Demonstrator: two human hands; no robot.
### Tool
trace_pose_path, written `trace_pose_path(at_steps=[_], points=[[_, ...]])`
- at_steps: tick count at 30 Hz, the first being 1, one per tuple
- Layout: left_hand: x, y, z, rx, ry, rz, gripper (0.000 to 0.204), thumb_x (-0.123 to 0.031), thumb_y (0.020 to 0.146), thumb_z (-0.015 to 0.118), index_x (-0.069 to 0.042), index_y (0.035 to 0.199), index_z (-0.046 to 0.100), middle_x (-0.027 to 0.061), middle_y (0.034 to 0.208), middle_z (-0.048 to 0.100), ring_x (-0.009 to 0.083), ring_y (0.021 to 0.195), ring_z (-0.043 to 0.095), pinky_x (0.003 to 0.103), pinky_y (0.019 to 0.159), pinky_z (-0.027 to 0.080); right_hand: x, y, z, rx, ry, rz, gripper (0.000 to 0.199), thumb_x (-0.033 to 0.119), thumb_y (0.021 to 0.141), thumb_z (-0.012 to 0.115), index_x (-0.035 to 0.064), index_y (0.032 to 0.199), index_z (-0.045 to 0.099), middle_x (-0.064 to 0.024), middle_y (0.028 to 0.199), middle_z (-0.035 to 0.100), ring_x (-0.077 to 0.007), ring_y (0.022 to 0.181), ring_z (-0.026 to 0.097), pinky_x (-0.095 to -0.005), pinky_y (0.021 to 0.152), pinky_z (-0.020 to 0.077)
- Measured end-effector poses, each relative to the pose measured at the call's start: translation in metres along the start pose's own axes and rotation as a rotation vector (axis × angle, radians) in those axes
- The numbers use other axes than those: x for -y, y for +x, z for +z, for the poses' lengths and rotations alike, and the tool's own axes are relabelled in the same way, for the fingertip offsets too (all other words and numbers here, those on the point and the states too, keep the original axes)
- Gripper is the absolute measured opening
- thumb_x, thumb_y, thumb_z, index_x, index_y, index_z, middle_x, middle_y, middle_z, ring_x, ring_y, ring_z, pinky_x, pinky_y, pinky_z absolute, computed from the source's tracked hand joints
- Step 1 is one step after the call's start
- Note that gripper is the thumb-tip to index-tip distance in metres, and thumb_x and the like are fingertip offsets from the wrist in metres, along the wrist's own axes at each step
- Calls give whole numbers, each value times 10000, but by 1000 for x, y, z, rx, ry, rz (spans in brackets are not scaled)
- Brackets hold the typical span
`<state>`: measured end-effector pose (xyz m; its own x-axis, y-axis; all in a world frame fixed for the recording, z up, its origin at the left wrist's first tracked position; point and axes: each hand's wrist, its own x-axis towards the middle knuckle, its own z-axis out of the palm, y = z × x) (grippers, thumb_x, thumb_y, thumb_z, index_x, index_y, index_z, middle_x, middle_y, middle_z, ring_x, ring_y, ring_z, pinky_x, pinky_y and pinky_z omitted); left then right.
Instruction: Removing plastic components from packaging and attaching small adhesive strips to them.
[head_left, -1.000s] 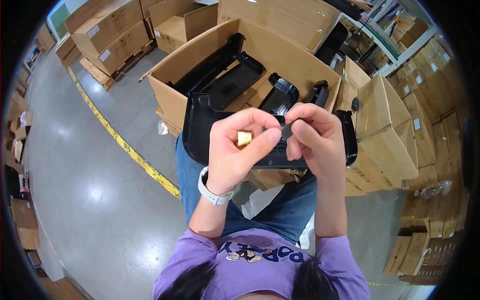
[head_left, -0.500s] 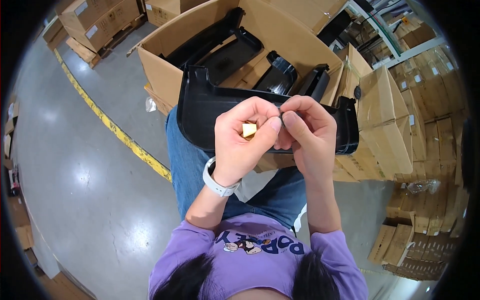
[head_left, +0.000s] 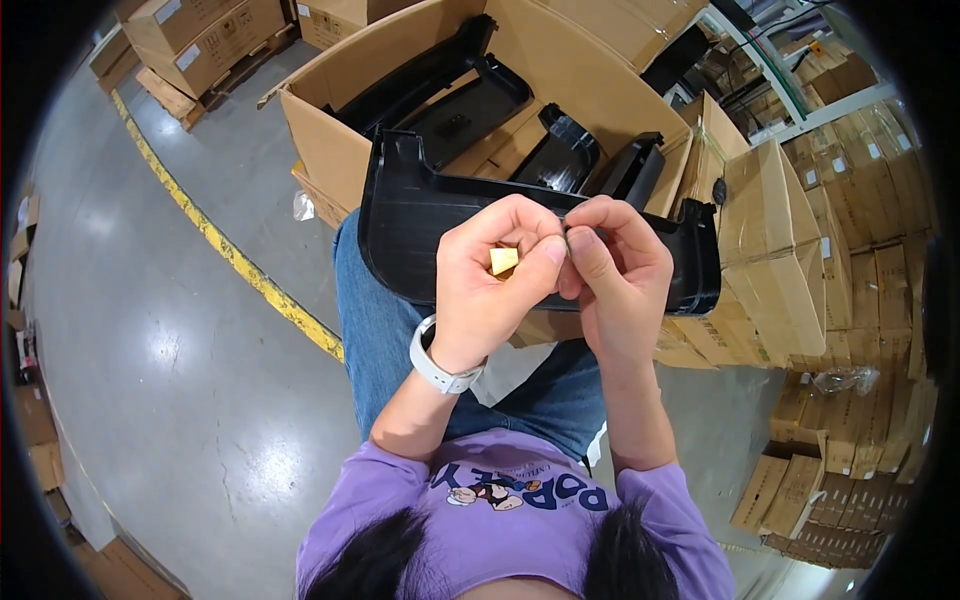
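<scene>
My left hand [head_left: 492,270] and my right hand [head_left: 622,270] meet fingertip to fingertip above a black plastic panel [head_left: 410,225]. Each pinches with thumb and forefinger, and what lies between the tips is too small to make out. Curled in the left palm is a small yellow block-like piece [head_left: 504,261], partly covered by the fingers. The panel, long with raised ends, rests across my thighs against the open carton [head_left: 325,140]; my hands hide part of its middle.
More black plastic parts [head_left: 465,110] lie inside the open carton ahead. Stacked cardboard boxes [head_left: 775,240] stand close on the right, and others on a wooden pallet [head_left: 170,95] at the far left. A yellow floor line [head_left: 220,240] runs along the left.
Both hands keep their pinch at nearly the same spot, the right one shifted very slightly. The whole view has moved a little; the panel stays on my thighs.
</scene>
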<state>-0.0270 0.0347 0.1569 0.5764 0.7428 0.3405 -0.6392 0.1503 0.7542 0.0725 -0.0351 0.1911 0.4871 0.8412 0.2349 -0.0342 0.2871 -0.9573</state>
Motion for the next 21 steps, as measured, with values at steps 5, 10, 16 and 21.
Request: trace_pose_path(at_steps=[5, 10, 16, 21], points=[[-5, 3, 5, -24, 83, 10, 16, -8, 834, 559, -10, 823, 548, -8, 657, 568, 25, 604, 520, 161, 552, 389, 5, 1, -3, -17, -295, -162, 70, -31, 820, 616, -24, 889, 604, -38, 781, 583, -62, 595, 554, -174, 505, 439], [1, 3, -2, -42, 136, 15, 18, 1, 820, 558, -10, 821, 544, -19, 647, 548, 15, 596, 480, 162, 549, 369, -1, 1, -4, -12, -405, -276, 87, -57, 793, 630, -32, 872, 604, -43, 834, 569, -62, 609, 563, -172, 506, 455], [-1, 2, -2, -55, 188, 14, 13, -10, 833, 553, -5, 844, 549, -13, 652, 551, 23, 596, 477, 169, 550, 368, -3, 0, -4, -23, -373, -208, 84, -12, 816, 632, -29, 894, 604, -44, 790, 573, -73, 583, 555, -184, 506, 450], [1, 5, 0, -5, 34, -14, 55, -57, 873, 564, -4, 874, 549, 13, 657, 578, 55, 578, 520, 176, 554, 392, -7, 5, -7, 21, -24, -29, 102, 44, 856, 609, -27, 926, 591, -39, 717, 573, -81, 570, 547, -198, 529, 444]])
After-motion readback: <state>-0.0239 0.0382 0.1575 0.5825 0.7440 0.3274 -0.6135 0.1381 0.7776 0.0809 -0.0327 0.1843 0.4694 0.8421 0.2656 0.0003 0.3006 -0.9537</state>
